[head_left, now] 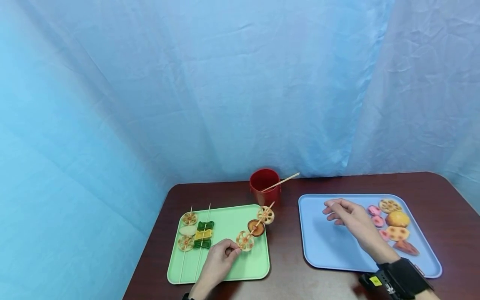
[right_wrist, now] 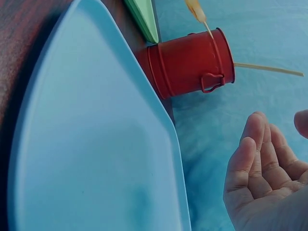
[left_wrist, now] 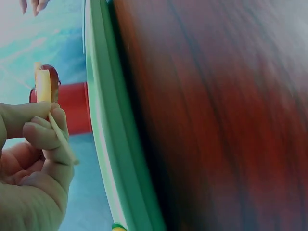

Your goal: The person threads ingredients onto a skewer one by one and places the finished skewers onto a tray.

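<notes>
head view, held skewer point(head_left: 256, 228) over green tray point(head_left: 230, 217), red bucket point(head_left: 267, 197) behind

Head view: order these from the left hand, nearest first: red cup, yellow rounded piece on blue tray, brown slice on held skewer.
1. Brown slice: up and right of left hand.
2. Red cup: beyond the green tray.
3. Yellow rounded piece: far right, on blue tray.

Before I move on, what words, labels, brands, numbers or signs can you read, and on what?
No text can be read.
Yellow label by the black strap on the right wrist: too small to read.
Red cup: no lettering seen.
</notes>
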### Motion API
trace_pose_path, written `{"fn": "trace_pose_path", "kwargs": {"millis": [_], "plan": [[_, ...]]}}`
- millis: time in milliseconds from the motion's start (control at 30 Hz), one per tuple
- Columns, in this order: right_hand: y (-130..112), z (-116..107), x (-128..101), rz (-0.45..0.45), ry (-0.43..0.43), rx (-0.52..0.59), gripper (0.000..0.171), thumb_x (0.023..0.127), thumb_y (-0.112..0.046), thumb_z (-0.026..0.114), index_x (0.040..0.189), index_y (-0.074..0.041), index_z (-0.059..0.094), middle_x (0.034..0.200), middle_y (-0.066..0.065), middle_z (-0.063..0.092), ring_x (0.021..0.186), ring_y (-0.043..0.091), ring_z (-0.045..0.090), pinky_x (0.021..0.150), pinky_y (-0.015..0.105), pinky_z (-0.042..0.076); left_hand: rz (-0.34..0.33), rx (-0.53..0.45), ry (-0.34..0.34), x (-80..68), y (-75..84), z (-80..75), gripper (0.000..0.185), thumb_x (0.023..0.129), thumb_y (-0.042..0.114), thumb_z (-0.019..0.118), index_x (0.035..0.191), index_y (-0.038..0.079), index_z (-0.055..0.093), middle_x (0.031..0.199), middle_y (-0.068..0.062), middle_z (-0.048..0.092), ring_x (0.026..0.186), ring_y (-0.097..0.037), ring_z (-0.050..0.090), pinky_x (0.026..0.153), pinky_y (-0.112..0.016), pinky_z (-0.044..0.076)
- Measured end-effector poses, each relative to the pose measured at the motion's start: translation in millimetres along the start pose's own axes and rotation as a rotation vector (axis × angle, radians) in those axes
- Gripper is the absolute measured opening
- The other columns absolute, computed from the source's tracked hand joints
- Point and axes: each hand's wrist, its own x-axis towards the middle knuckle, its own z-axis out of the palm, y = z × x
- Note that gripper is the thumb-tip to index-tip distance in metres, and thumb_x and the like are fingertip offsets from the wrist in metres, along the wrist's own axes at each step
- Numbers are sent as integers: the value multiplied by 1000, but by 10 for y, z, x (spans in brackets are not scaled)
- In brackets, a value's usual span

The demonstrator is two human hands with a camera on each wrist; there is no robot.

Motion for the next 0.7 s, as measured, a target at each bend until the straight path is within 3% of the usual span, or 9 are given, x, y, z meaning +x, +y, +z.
{"fn": "trace_pose_path", "kwargs": {"millis": [200,433,700], "plan": [[9,-9,3,-5,-3,-5,67,104,-57,51,135,2,60,119,20,70,95,14,70,81,27,57,-89,-2,33,-55,-50,-111,6,94,11,74,88,10,72,69,8,56,59,-2,46,57,-22,42],[7,-7,3,-18,6,-24,65,105,-55,51,136,1,60,117,18,71,94,12,70,81,30,58,-225,-118,44,-111,-98,-174,9,96,9,69,95,-1,70,73,-6,67,52,-12,58,51,-25,47],[-3,-18,1,-22,-9,-26,65,105,-55,50,137,2,60,118,20,70,95,14,69,81,31,58,-342,-195,72,-168,-196,-224,13,98,11,68,98,-2,68,68,-7,64,55,-19,63,55,-28,51]]}}
